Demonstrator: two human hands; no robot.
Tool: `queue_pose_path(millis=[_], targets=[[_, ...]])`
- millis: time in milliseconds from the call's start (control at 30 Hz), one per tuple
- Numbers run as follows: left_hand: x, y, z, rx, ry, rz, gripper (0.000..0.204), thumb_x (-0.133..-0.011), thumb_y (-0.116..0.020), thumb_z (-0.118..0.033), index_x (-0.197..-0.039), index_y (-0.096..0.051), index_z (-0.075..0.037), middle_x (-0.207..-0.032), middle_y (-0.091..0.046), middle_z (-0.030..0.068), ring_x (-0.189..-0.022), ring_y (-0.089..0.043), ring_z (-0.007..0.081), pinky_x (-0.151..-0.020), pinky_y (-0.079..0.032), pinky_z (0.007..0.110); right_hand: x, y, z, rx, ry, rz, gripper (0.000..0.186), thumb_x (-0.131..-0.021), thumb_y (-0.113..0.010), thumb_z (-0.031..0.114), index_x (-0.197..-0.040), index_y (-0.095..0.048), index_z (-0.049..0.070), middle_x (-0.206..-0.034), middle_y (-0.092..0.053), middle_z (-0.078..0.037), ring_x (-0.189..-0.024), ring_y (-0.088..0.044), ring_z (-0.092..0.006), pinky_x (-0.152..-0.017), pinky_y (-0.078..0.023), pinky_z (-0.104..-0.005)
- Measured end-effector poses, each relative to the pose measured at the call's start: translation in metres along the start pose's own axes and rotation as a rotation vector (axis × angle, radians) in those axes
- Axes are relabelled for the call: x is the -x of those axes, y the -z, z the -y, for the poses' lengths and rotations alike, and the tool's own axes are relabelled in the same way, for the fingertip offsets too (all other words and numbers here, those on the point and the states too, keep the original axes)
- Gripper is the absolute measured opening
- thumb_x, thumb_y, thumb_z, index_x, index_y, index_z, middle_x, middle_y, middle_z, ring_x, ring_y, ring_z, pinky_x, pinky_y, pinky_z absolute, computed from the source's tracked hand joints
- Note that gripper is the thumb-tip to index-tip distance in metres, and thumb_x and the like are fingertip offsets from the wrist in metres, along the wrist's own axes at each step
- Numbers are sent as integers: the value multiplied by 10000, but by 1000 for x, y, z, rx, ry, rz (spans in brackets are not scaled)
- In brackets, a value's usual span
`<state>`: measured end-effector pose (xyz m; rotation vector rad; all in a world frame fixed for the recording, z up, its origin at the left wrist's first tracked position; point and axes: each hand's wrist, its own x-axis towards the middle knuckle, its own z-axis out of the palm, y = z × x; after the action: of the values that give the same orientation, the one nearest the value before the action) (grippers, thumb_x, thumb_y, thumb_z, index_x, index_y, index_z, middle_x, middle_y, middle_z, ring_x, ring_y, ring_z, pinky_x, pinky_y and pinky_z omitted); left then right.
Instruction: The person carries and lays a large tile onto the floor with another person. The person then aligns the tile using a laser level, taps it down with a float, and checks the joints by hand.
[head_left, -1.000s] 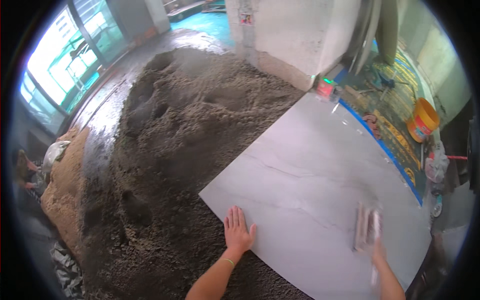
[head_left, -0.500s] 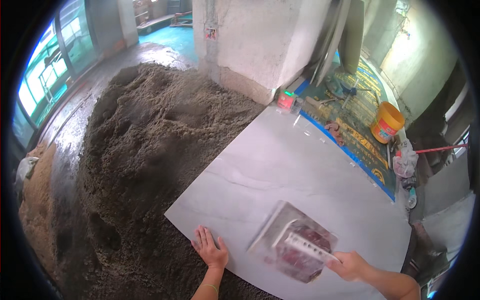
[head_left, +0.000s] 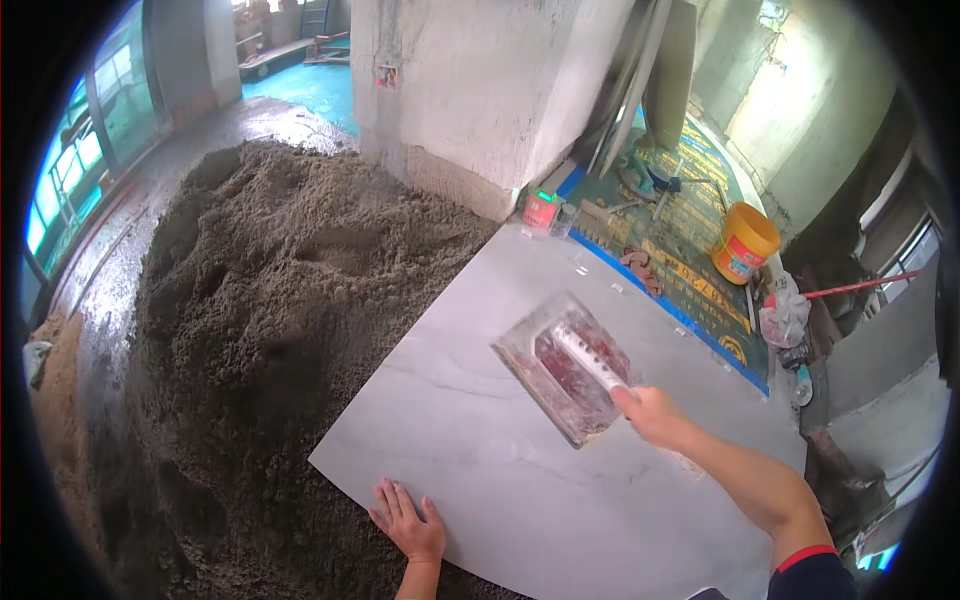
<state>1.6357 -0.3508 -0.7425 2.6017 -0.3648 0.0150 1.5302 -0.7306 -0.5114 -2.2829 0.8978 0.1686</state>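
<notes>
A large pale grey veined floor tile (head_left: 470, 400) lies beside a heap of dark damp mortar (head_left: 310, 250). My left hand (head_left: 412, 525) rests with fingers stretched out at the tile's near left edge. With my right hand (head_left: 655, 415) I grip the pale handle of a broad, square-plated hand float (head_left: 570, 365), worn and reddish on top. The float is over the tile's middle to far part; whether its underside touches the surface cannot be made out.
Beyond the tile lies a printed protective sheet (head_left: 690, 285) with blue tape, holding a yellow bucket (head_left: 745, 243), a rag (head_left: 640, 268) and tools. A red-and-green container (head_left: 541, 210) stands by the tile's far corner, near the concrete pillar (head_left: 450, 100). Boards (head_left: 668, 80) lean against the pillar.
My right hand has moved the float away from me, toward the tile's far part. The left hand stays flat by the tile's edge. The whole view has shifted slightly.
</notes>
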Motion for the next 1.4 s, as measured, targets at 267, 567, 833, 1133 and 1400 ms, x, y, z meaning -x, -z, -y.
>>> queue_pose_path(millis=[267,567,833,1133,1400], targets=[[-4,-5,-2,-72,12,39,608,-969,-584,-261,-1482,-470,45,-1633,-354,181,-1553,-227,359,-1239,-77,590,-38,-58,-32,231,-27,-86,726,-1013,-452,617,-877,-660,-65,-708,-663,-228,-659,-698,-352,-637,-535,-434],[-21,18,-18,-181,41,261,697,-1005,-464,-328,-1570,-300,46,-1690,-198,184,-1574,-102,381,-1247,-50,588,-115,-103,-55,-337,-471,-143,666,-1002,-462,667,-852,-603,33,-660,-581,-85,-463,-548,-201,-451,-463,-403],[-77,16,-49,-169,59,312,849,-999,-436,-449,-1580,-165,108,-1694,-71,245,-1582,0,370,-1270,-21,515,-20,-25,-63,-573,-541,-44,643,-986,-490,687,-963,-588,52,-673,-530,-22,-465,-468,-128,-417,-404,-315],[-91,10,-55,-199,47,313,878,-985,-484,-460,-1573,-178,117,-1685,-102,268,-1582,-49,372,-1274,-39,506,174,31,-108,-662,-591,-897,587,-1017,-451,644,-1122,-549,75,-851,-490,-37,-684,-425,-151,-582,-341,-337],[-116,-6,-64,-303,-21,299,861,-987,-499,-433,-1572,-186,116,-1683,-127,264,-1577,-93,373,-1273,-78,500,54,10,-201,-700,-856,-408,731,-1010,-372,711,-832,-612,44,-593,-537,-61,-456,-534,-178,-428,-431,-383]])
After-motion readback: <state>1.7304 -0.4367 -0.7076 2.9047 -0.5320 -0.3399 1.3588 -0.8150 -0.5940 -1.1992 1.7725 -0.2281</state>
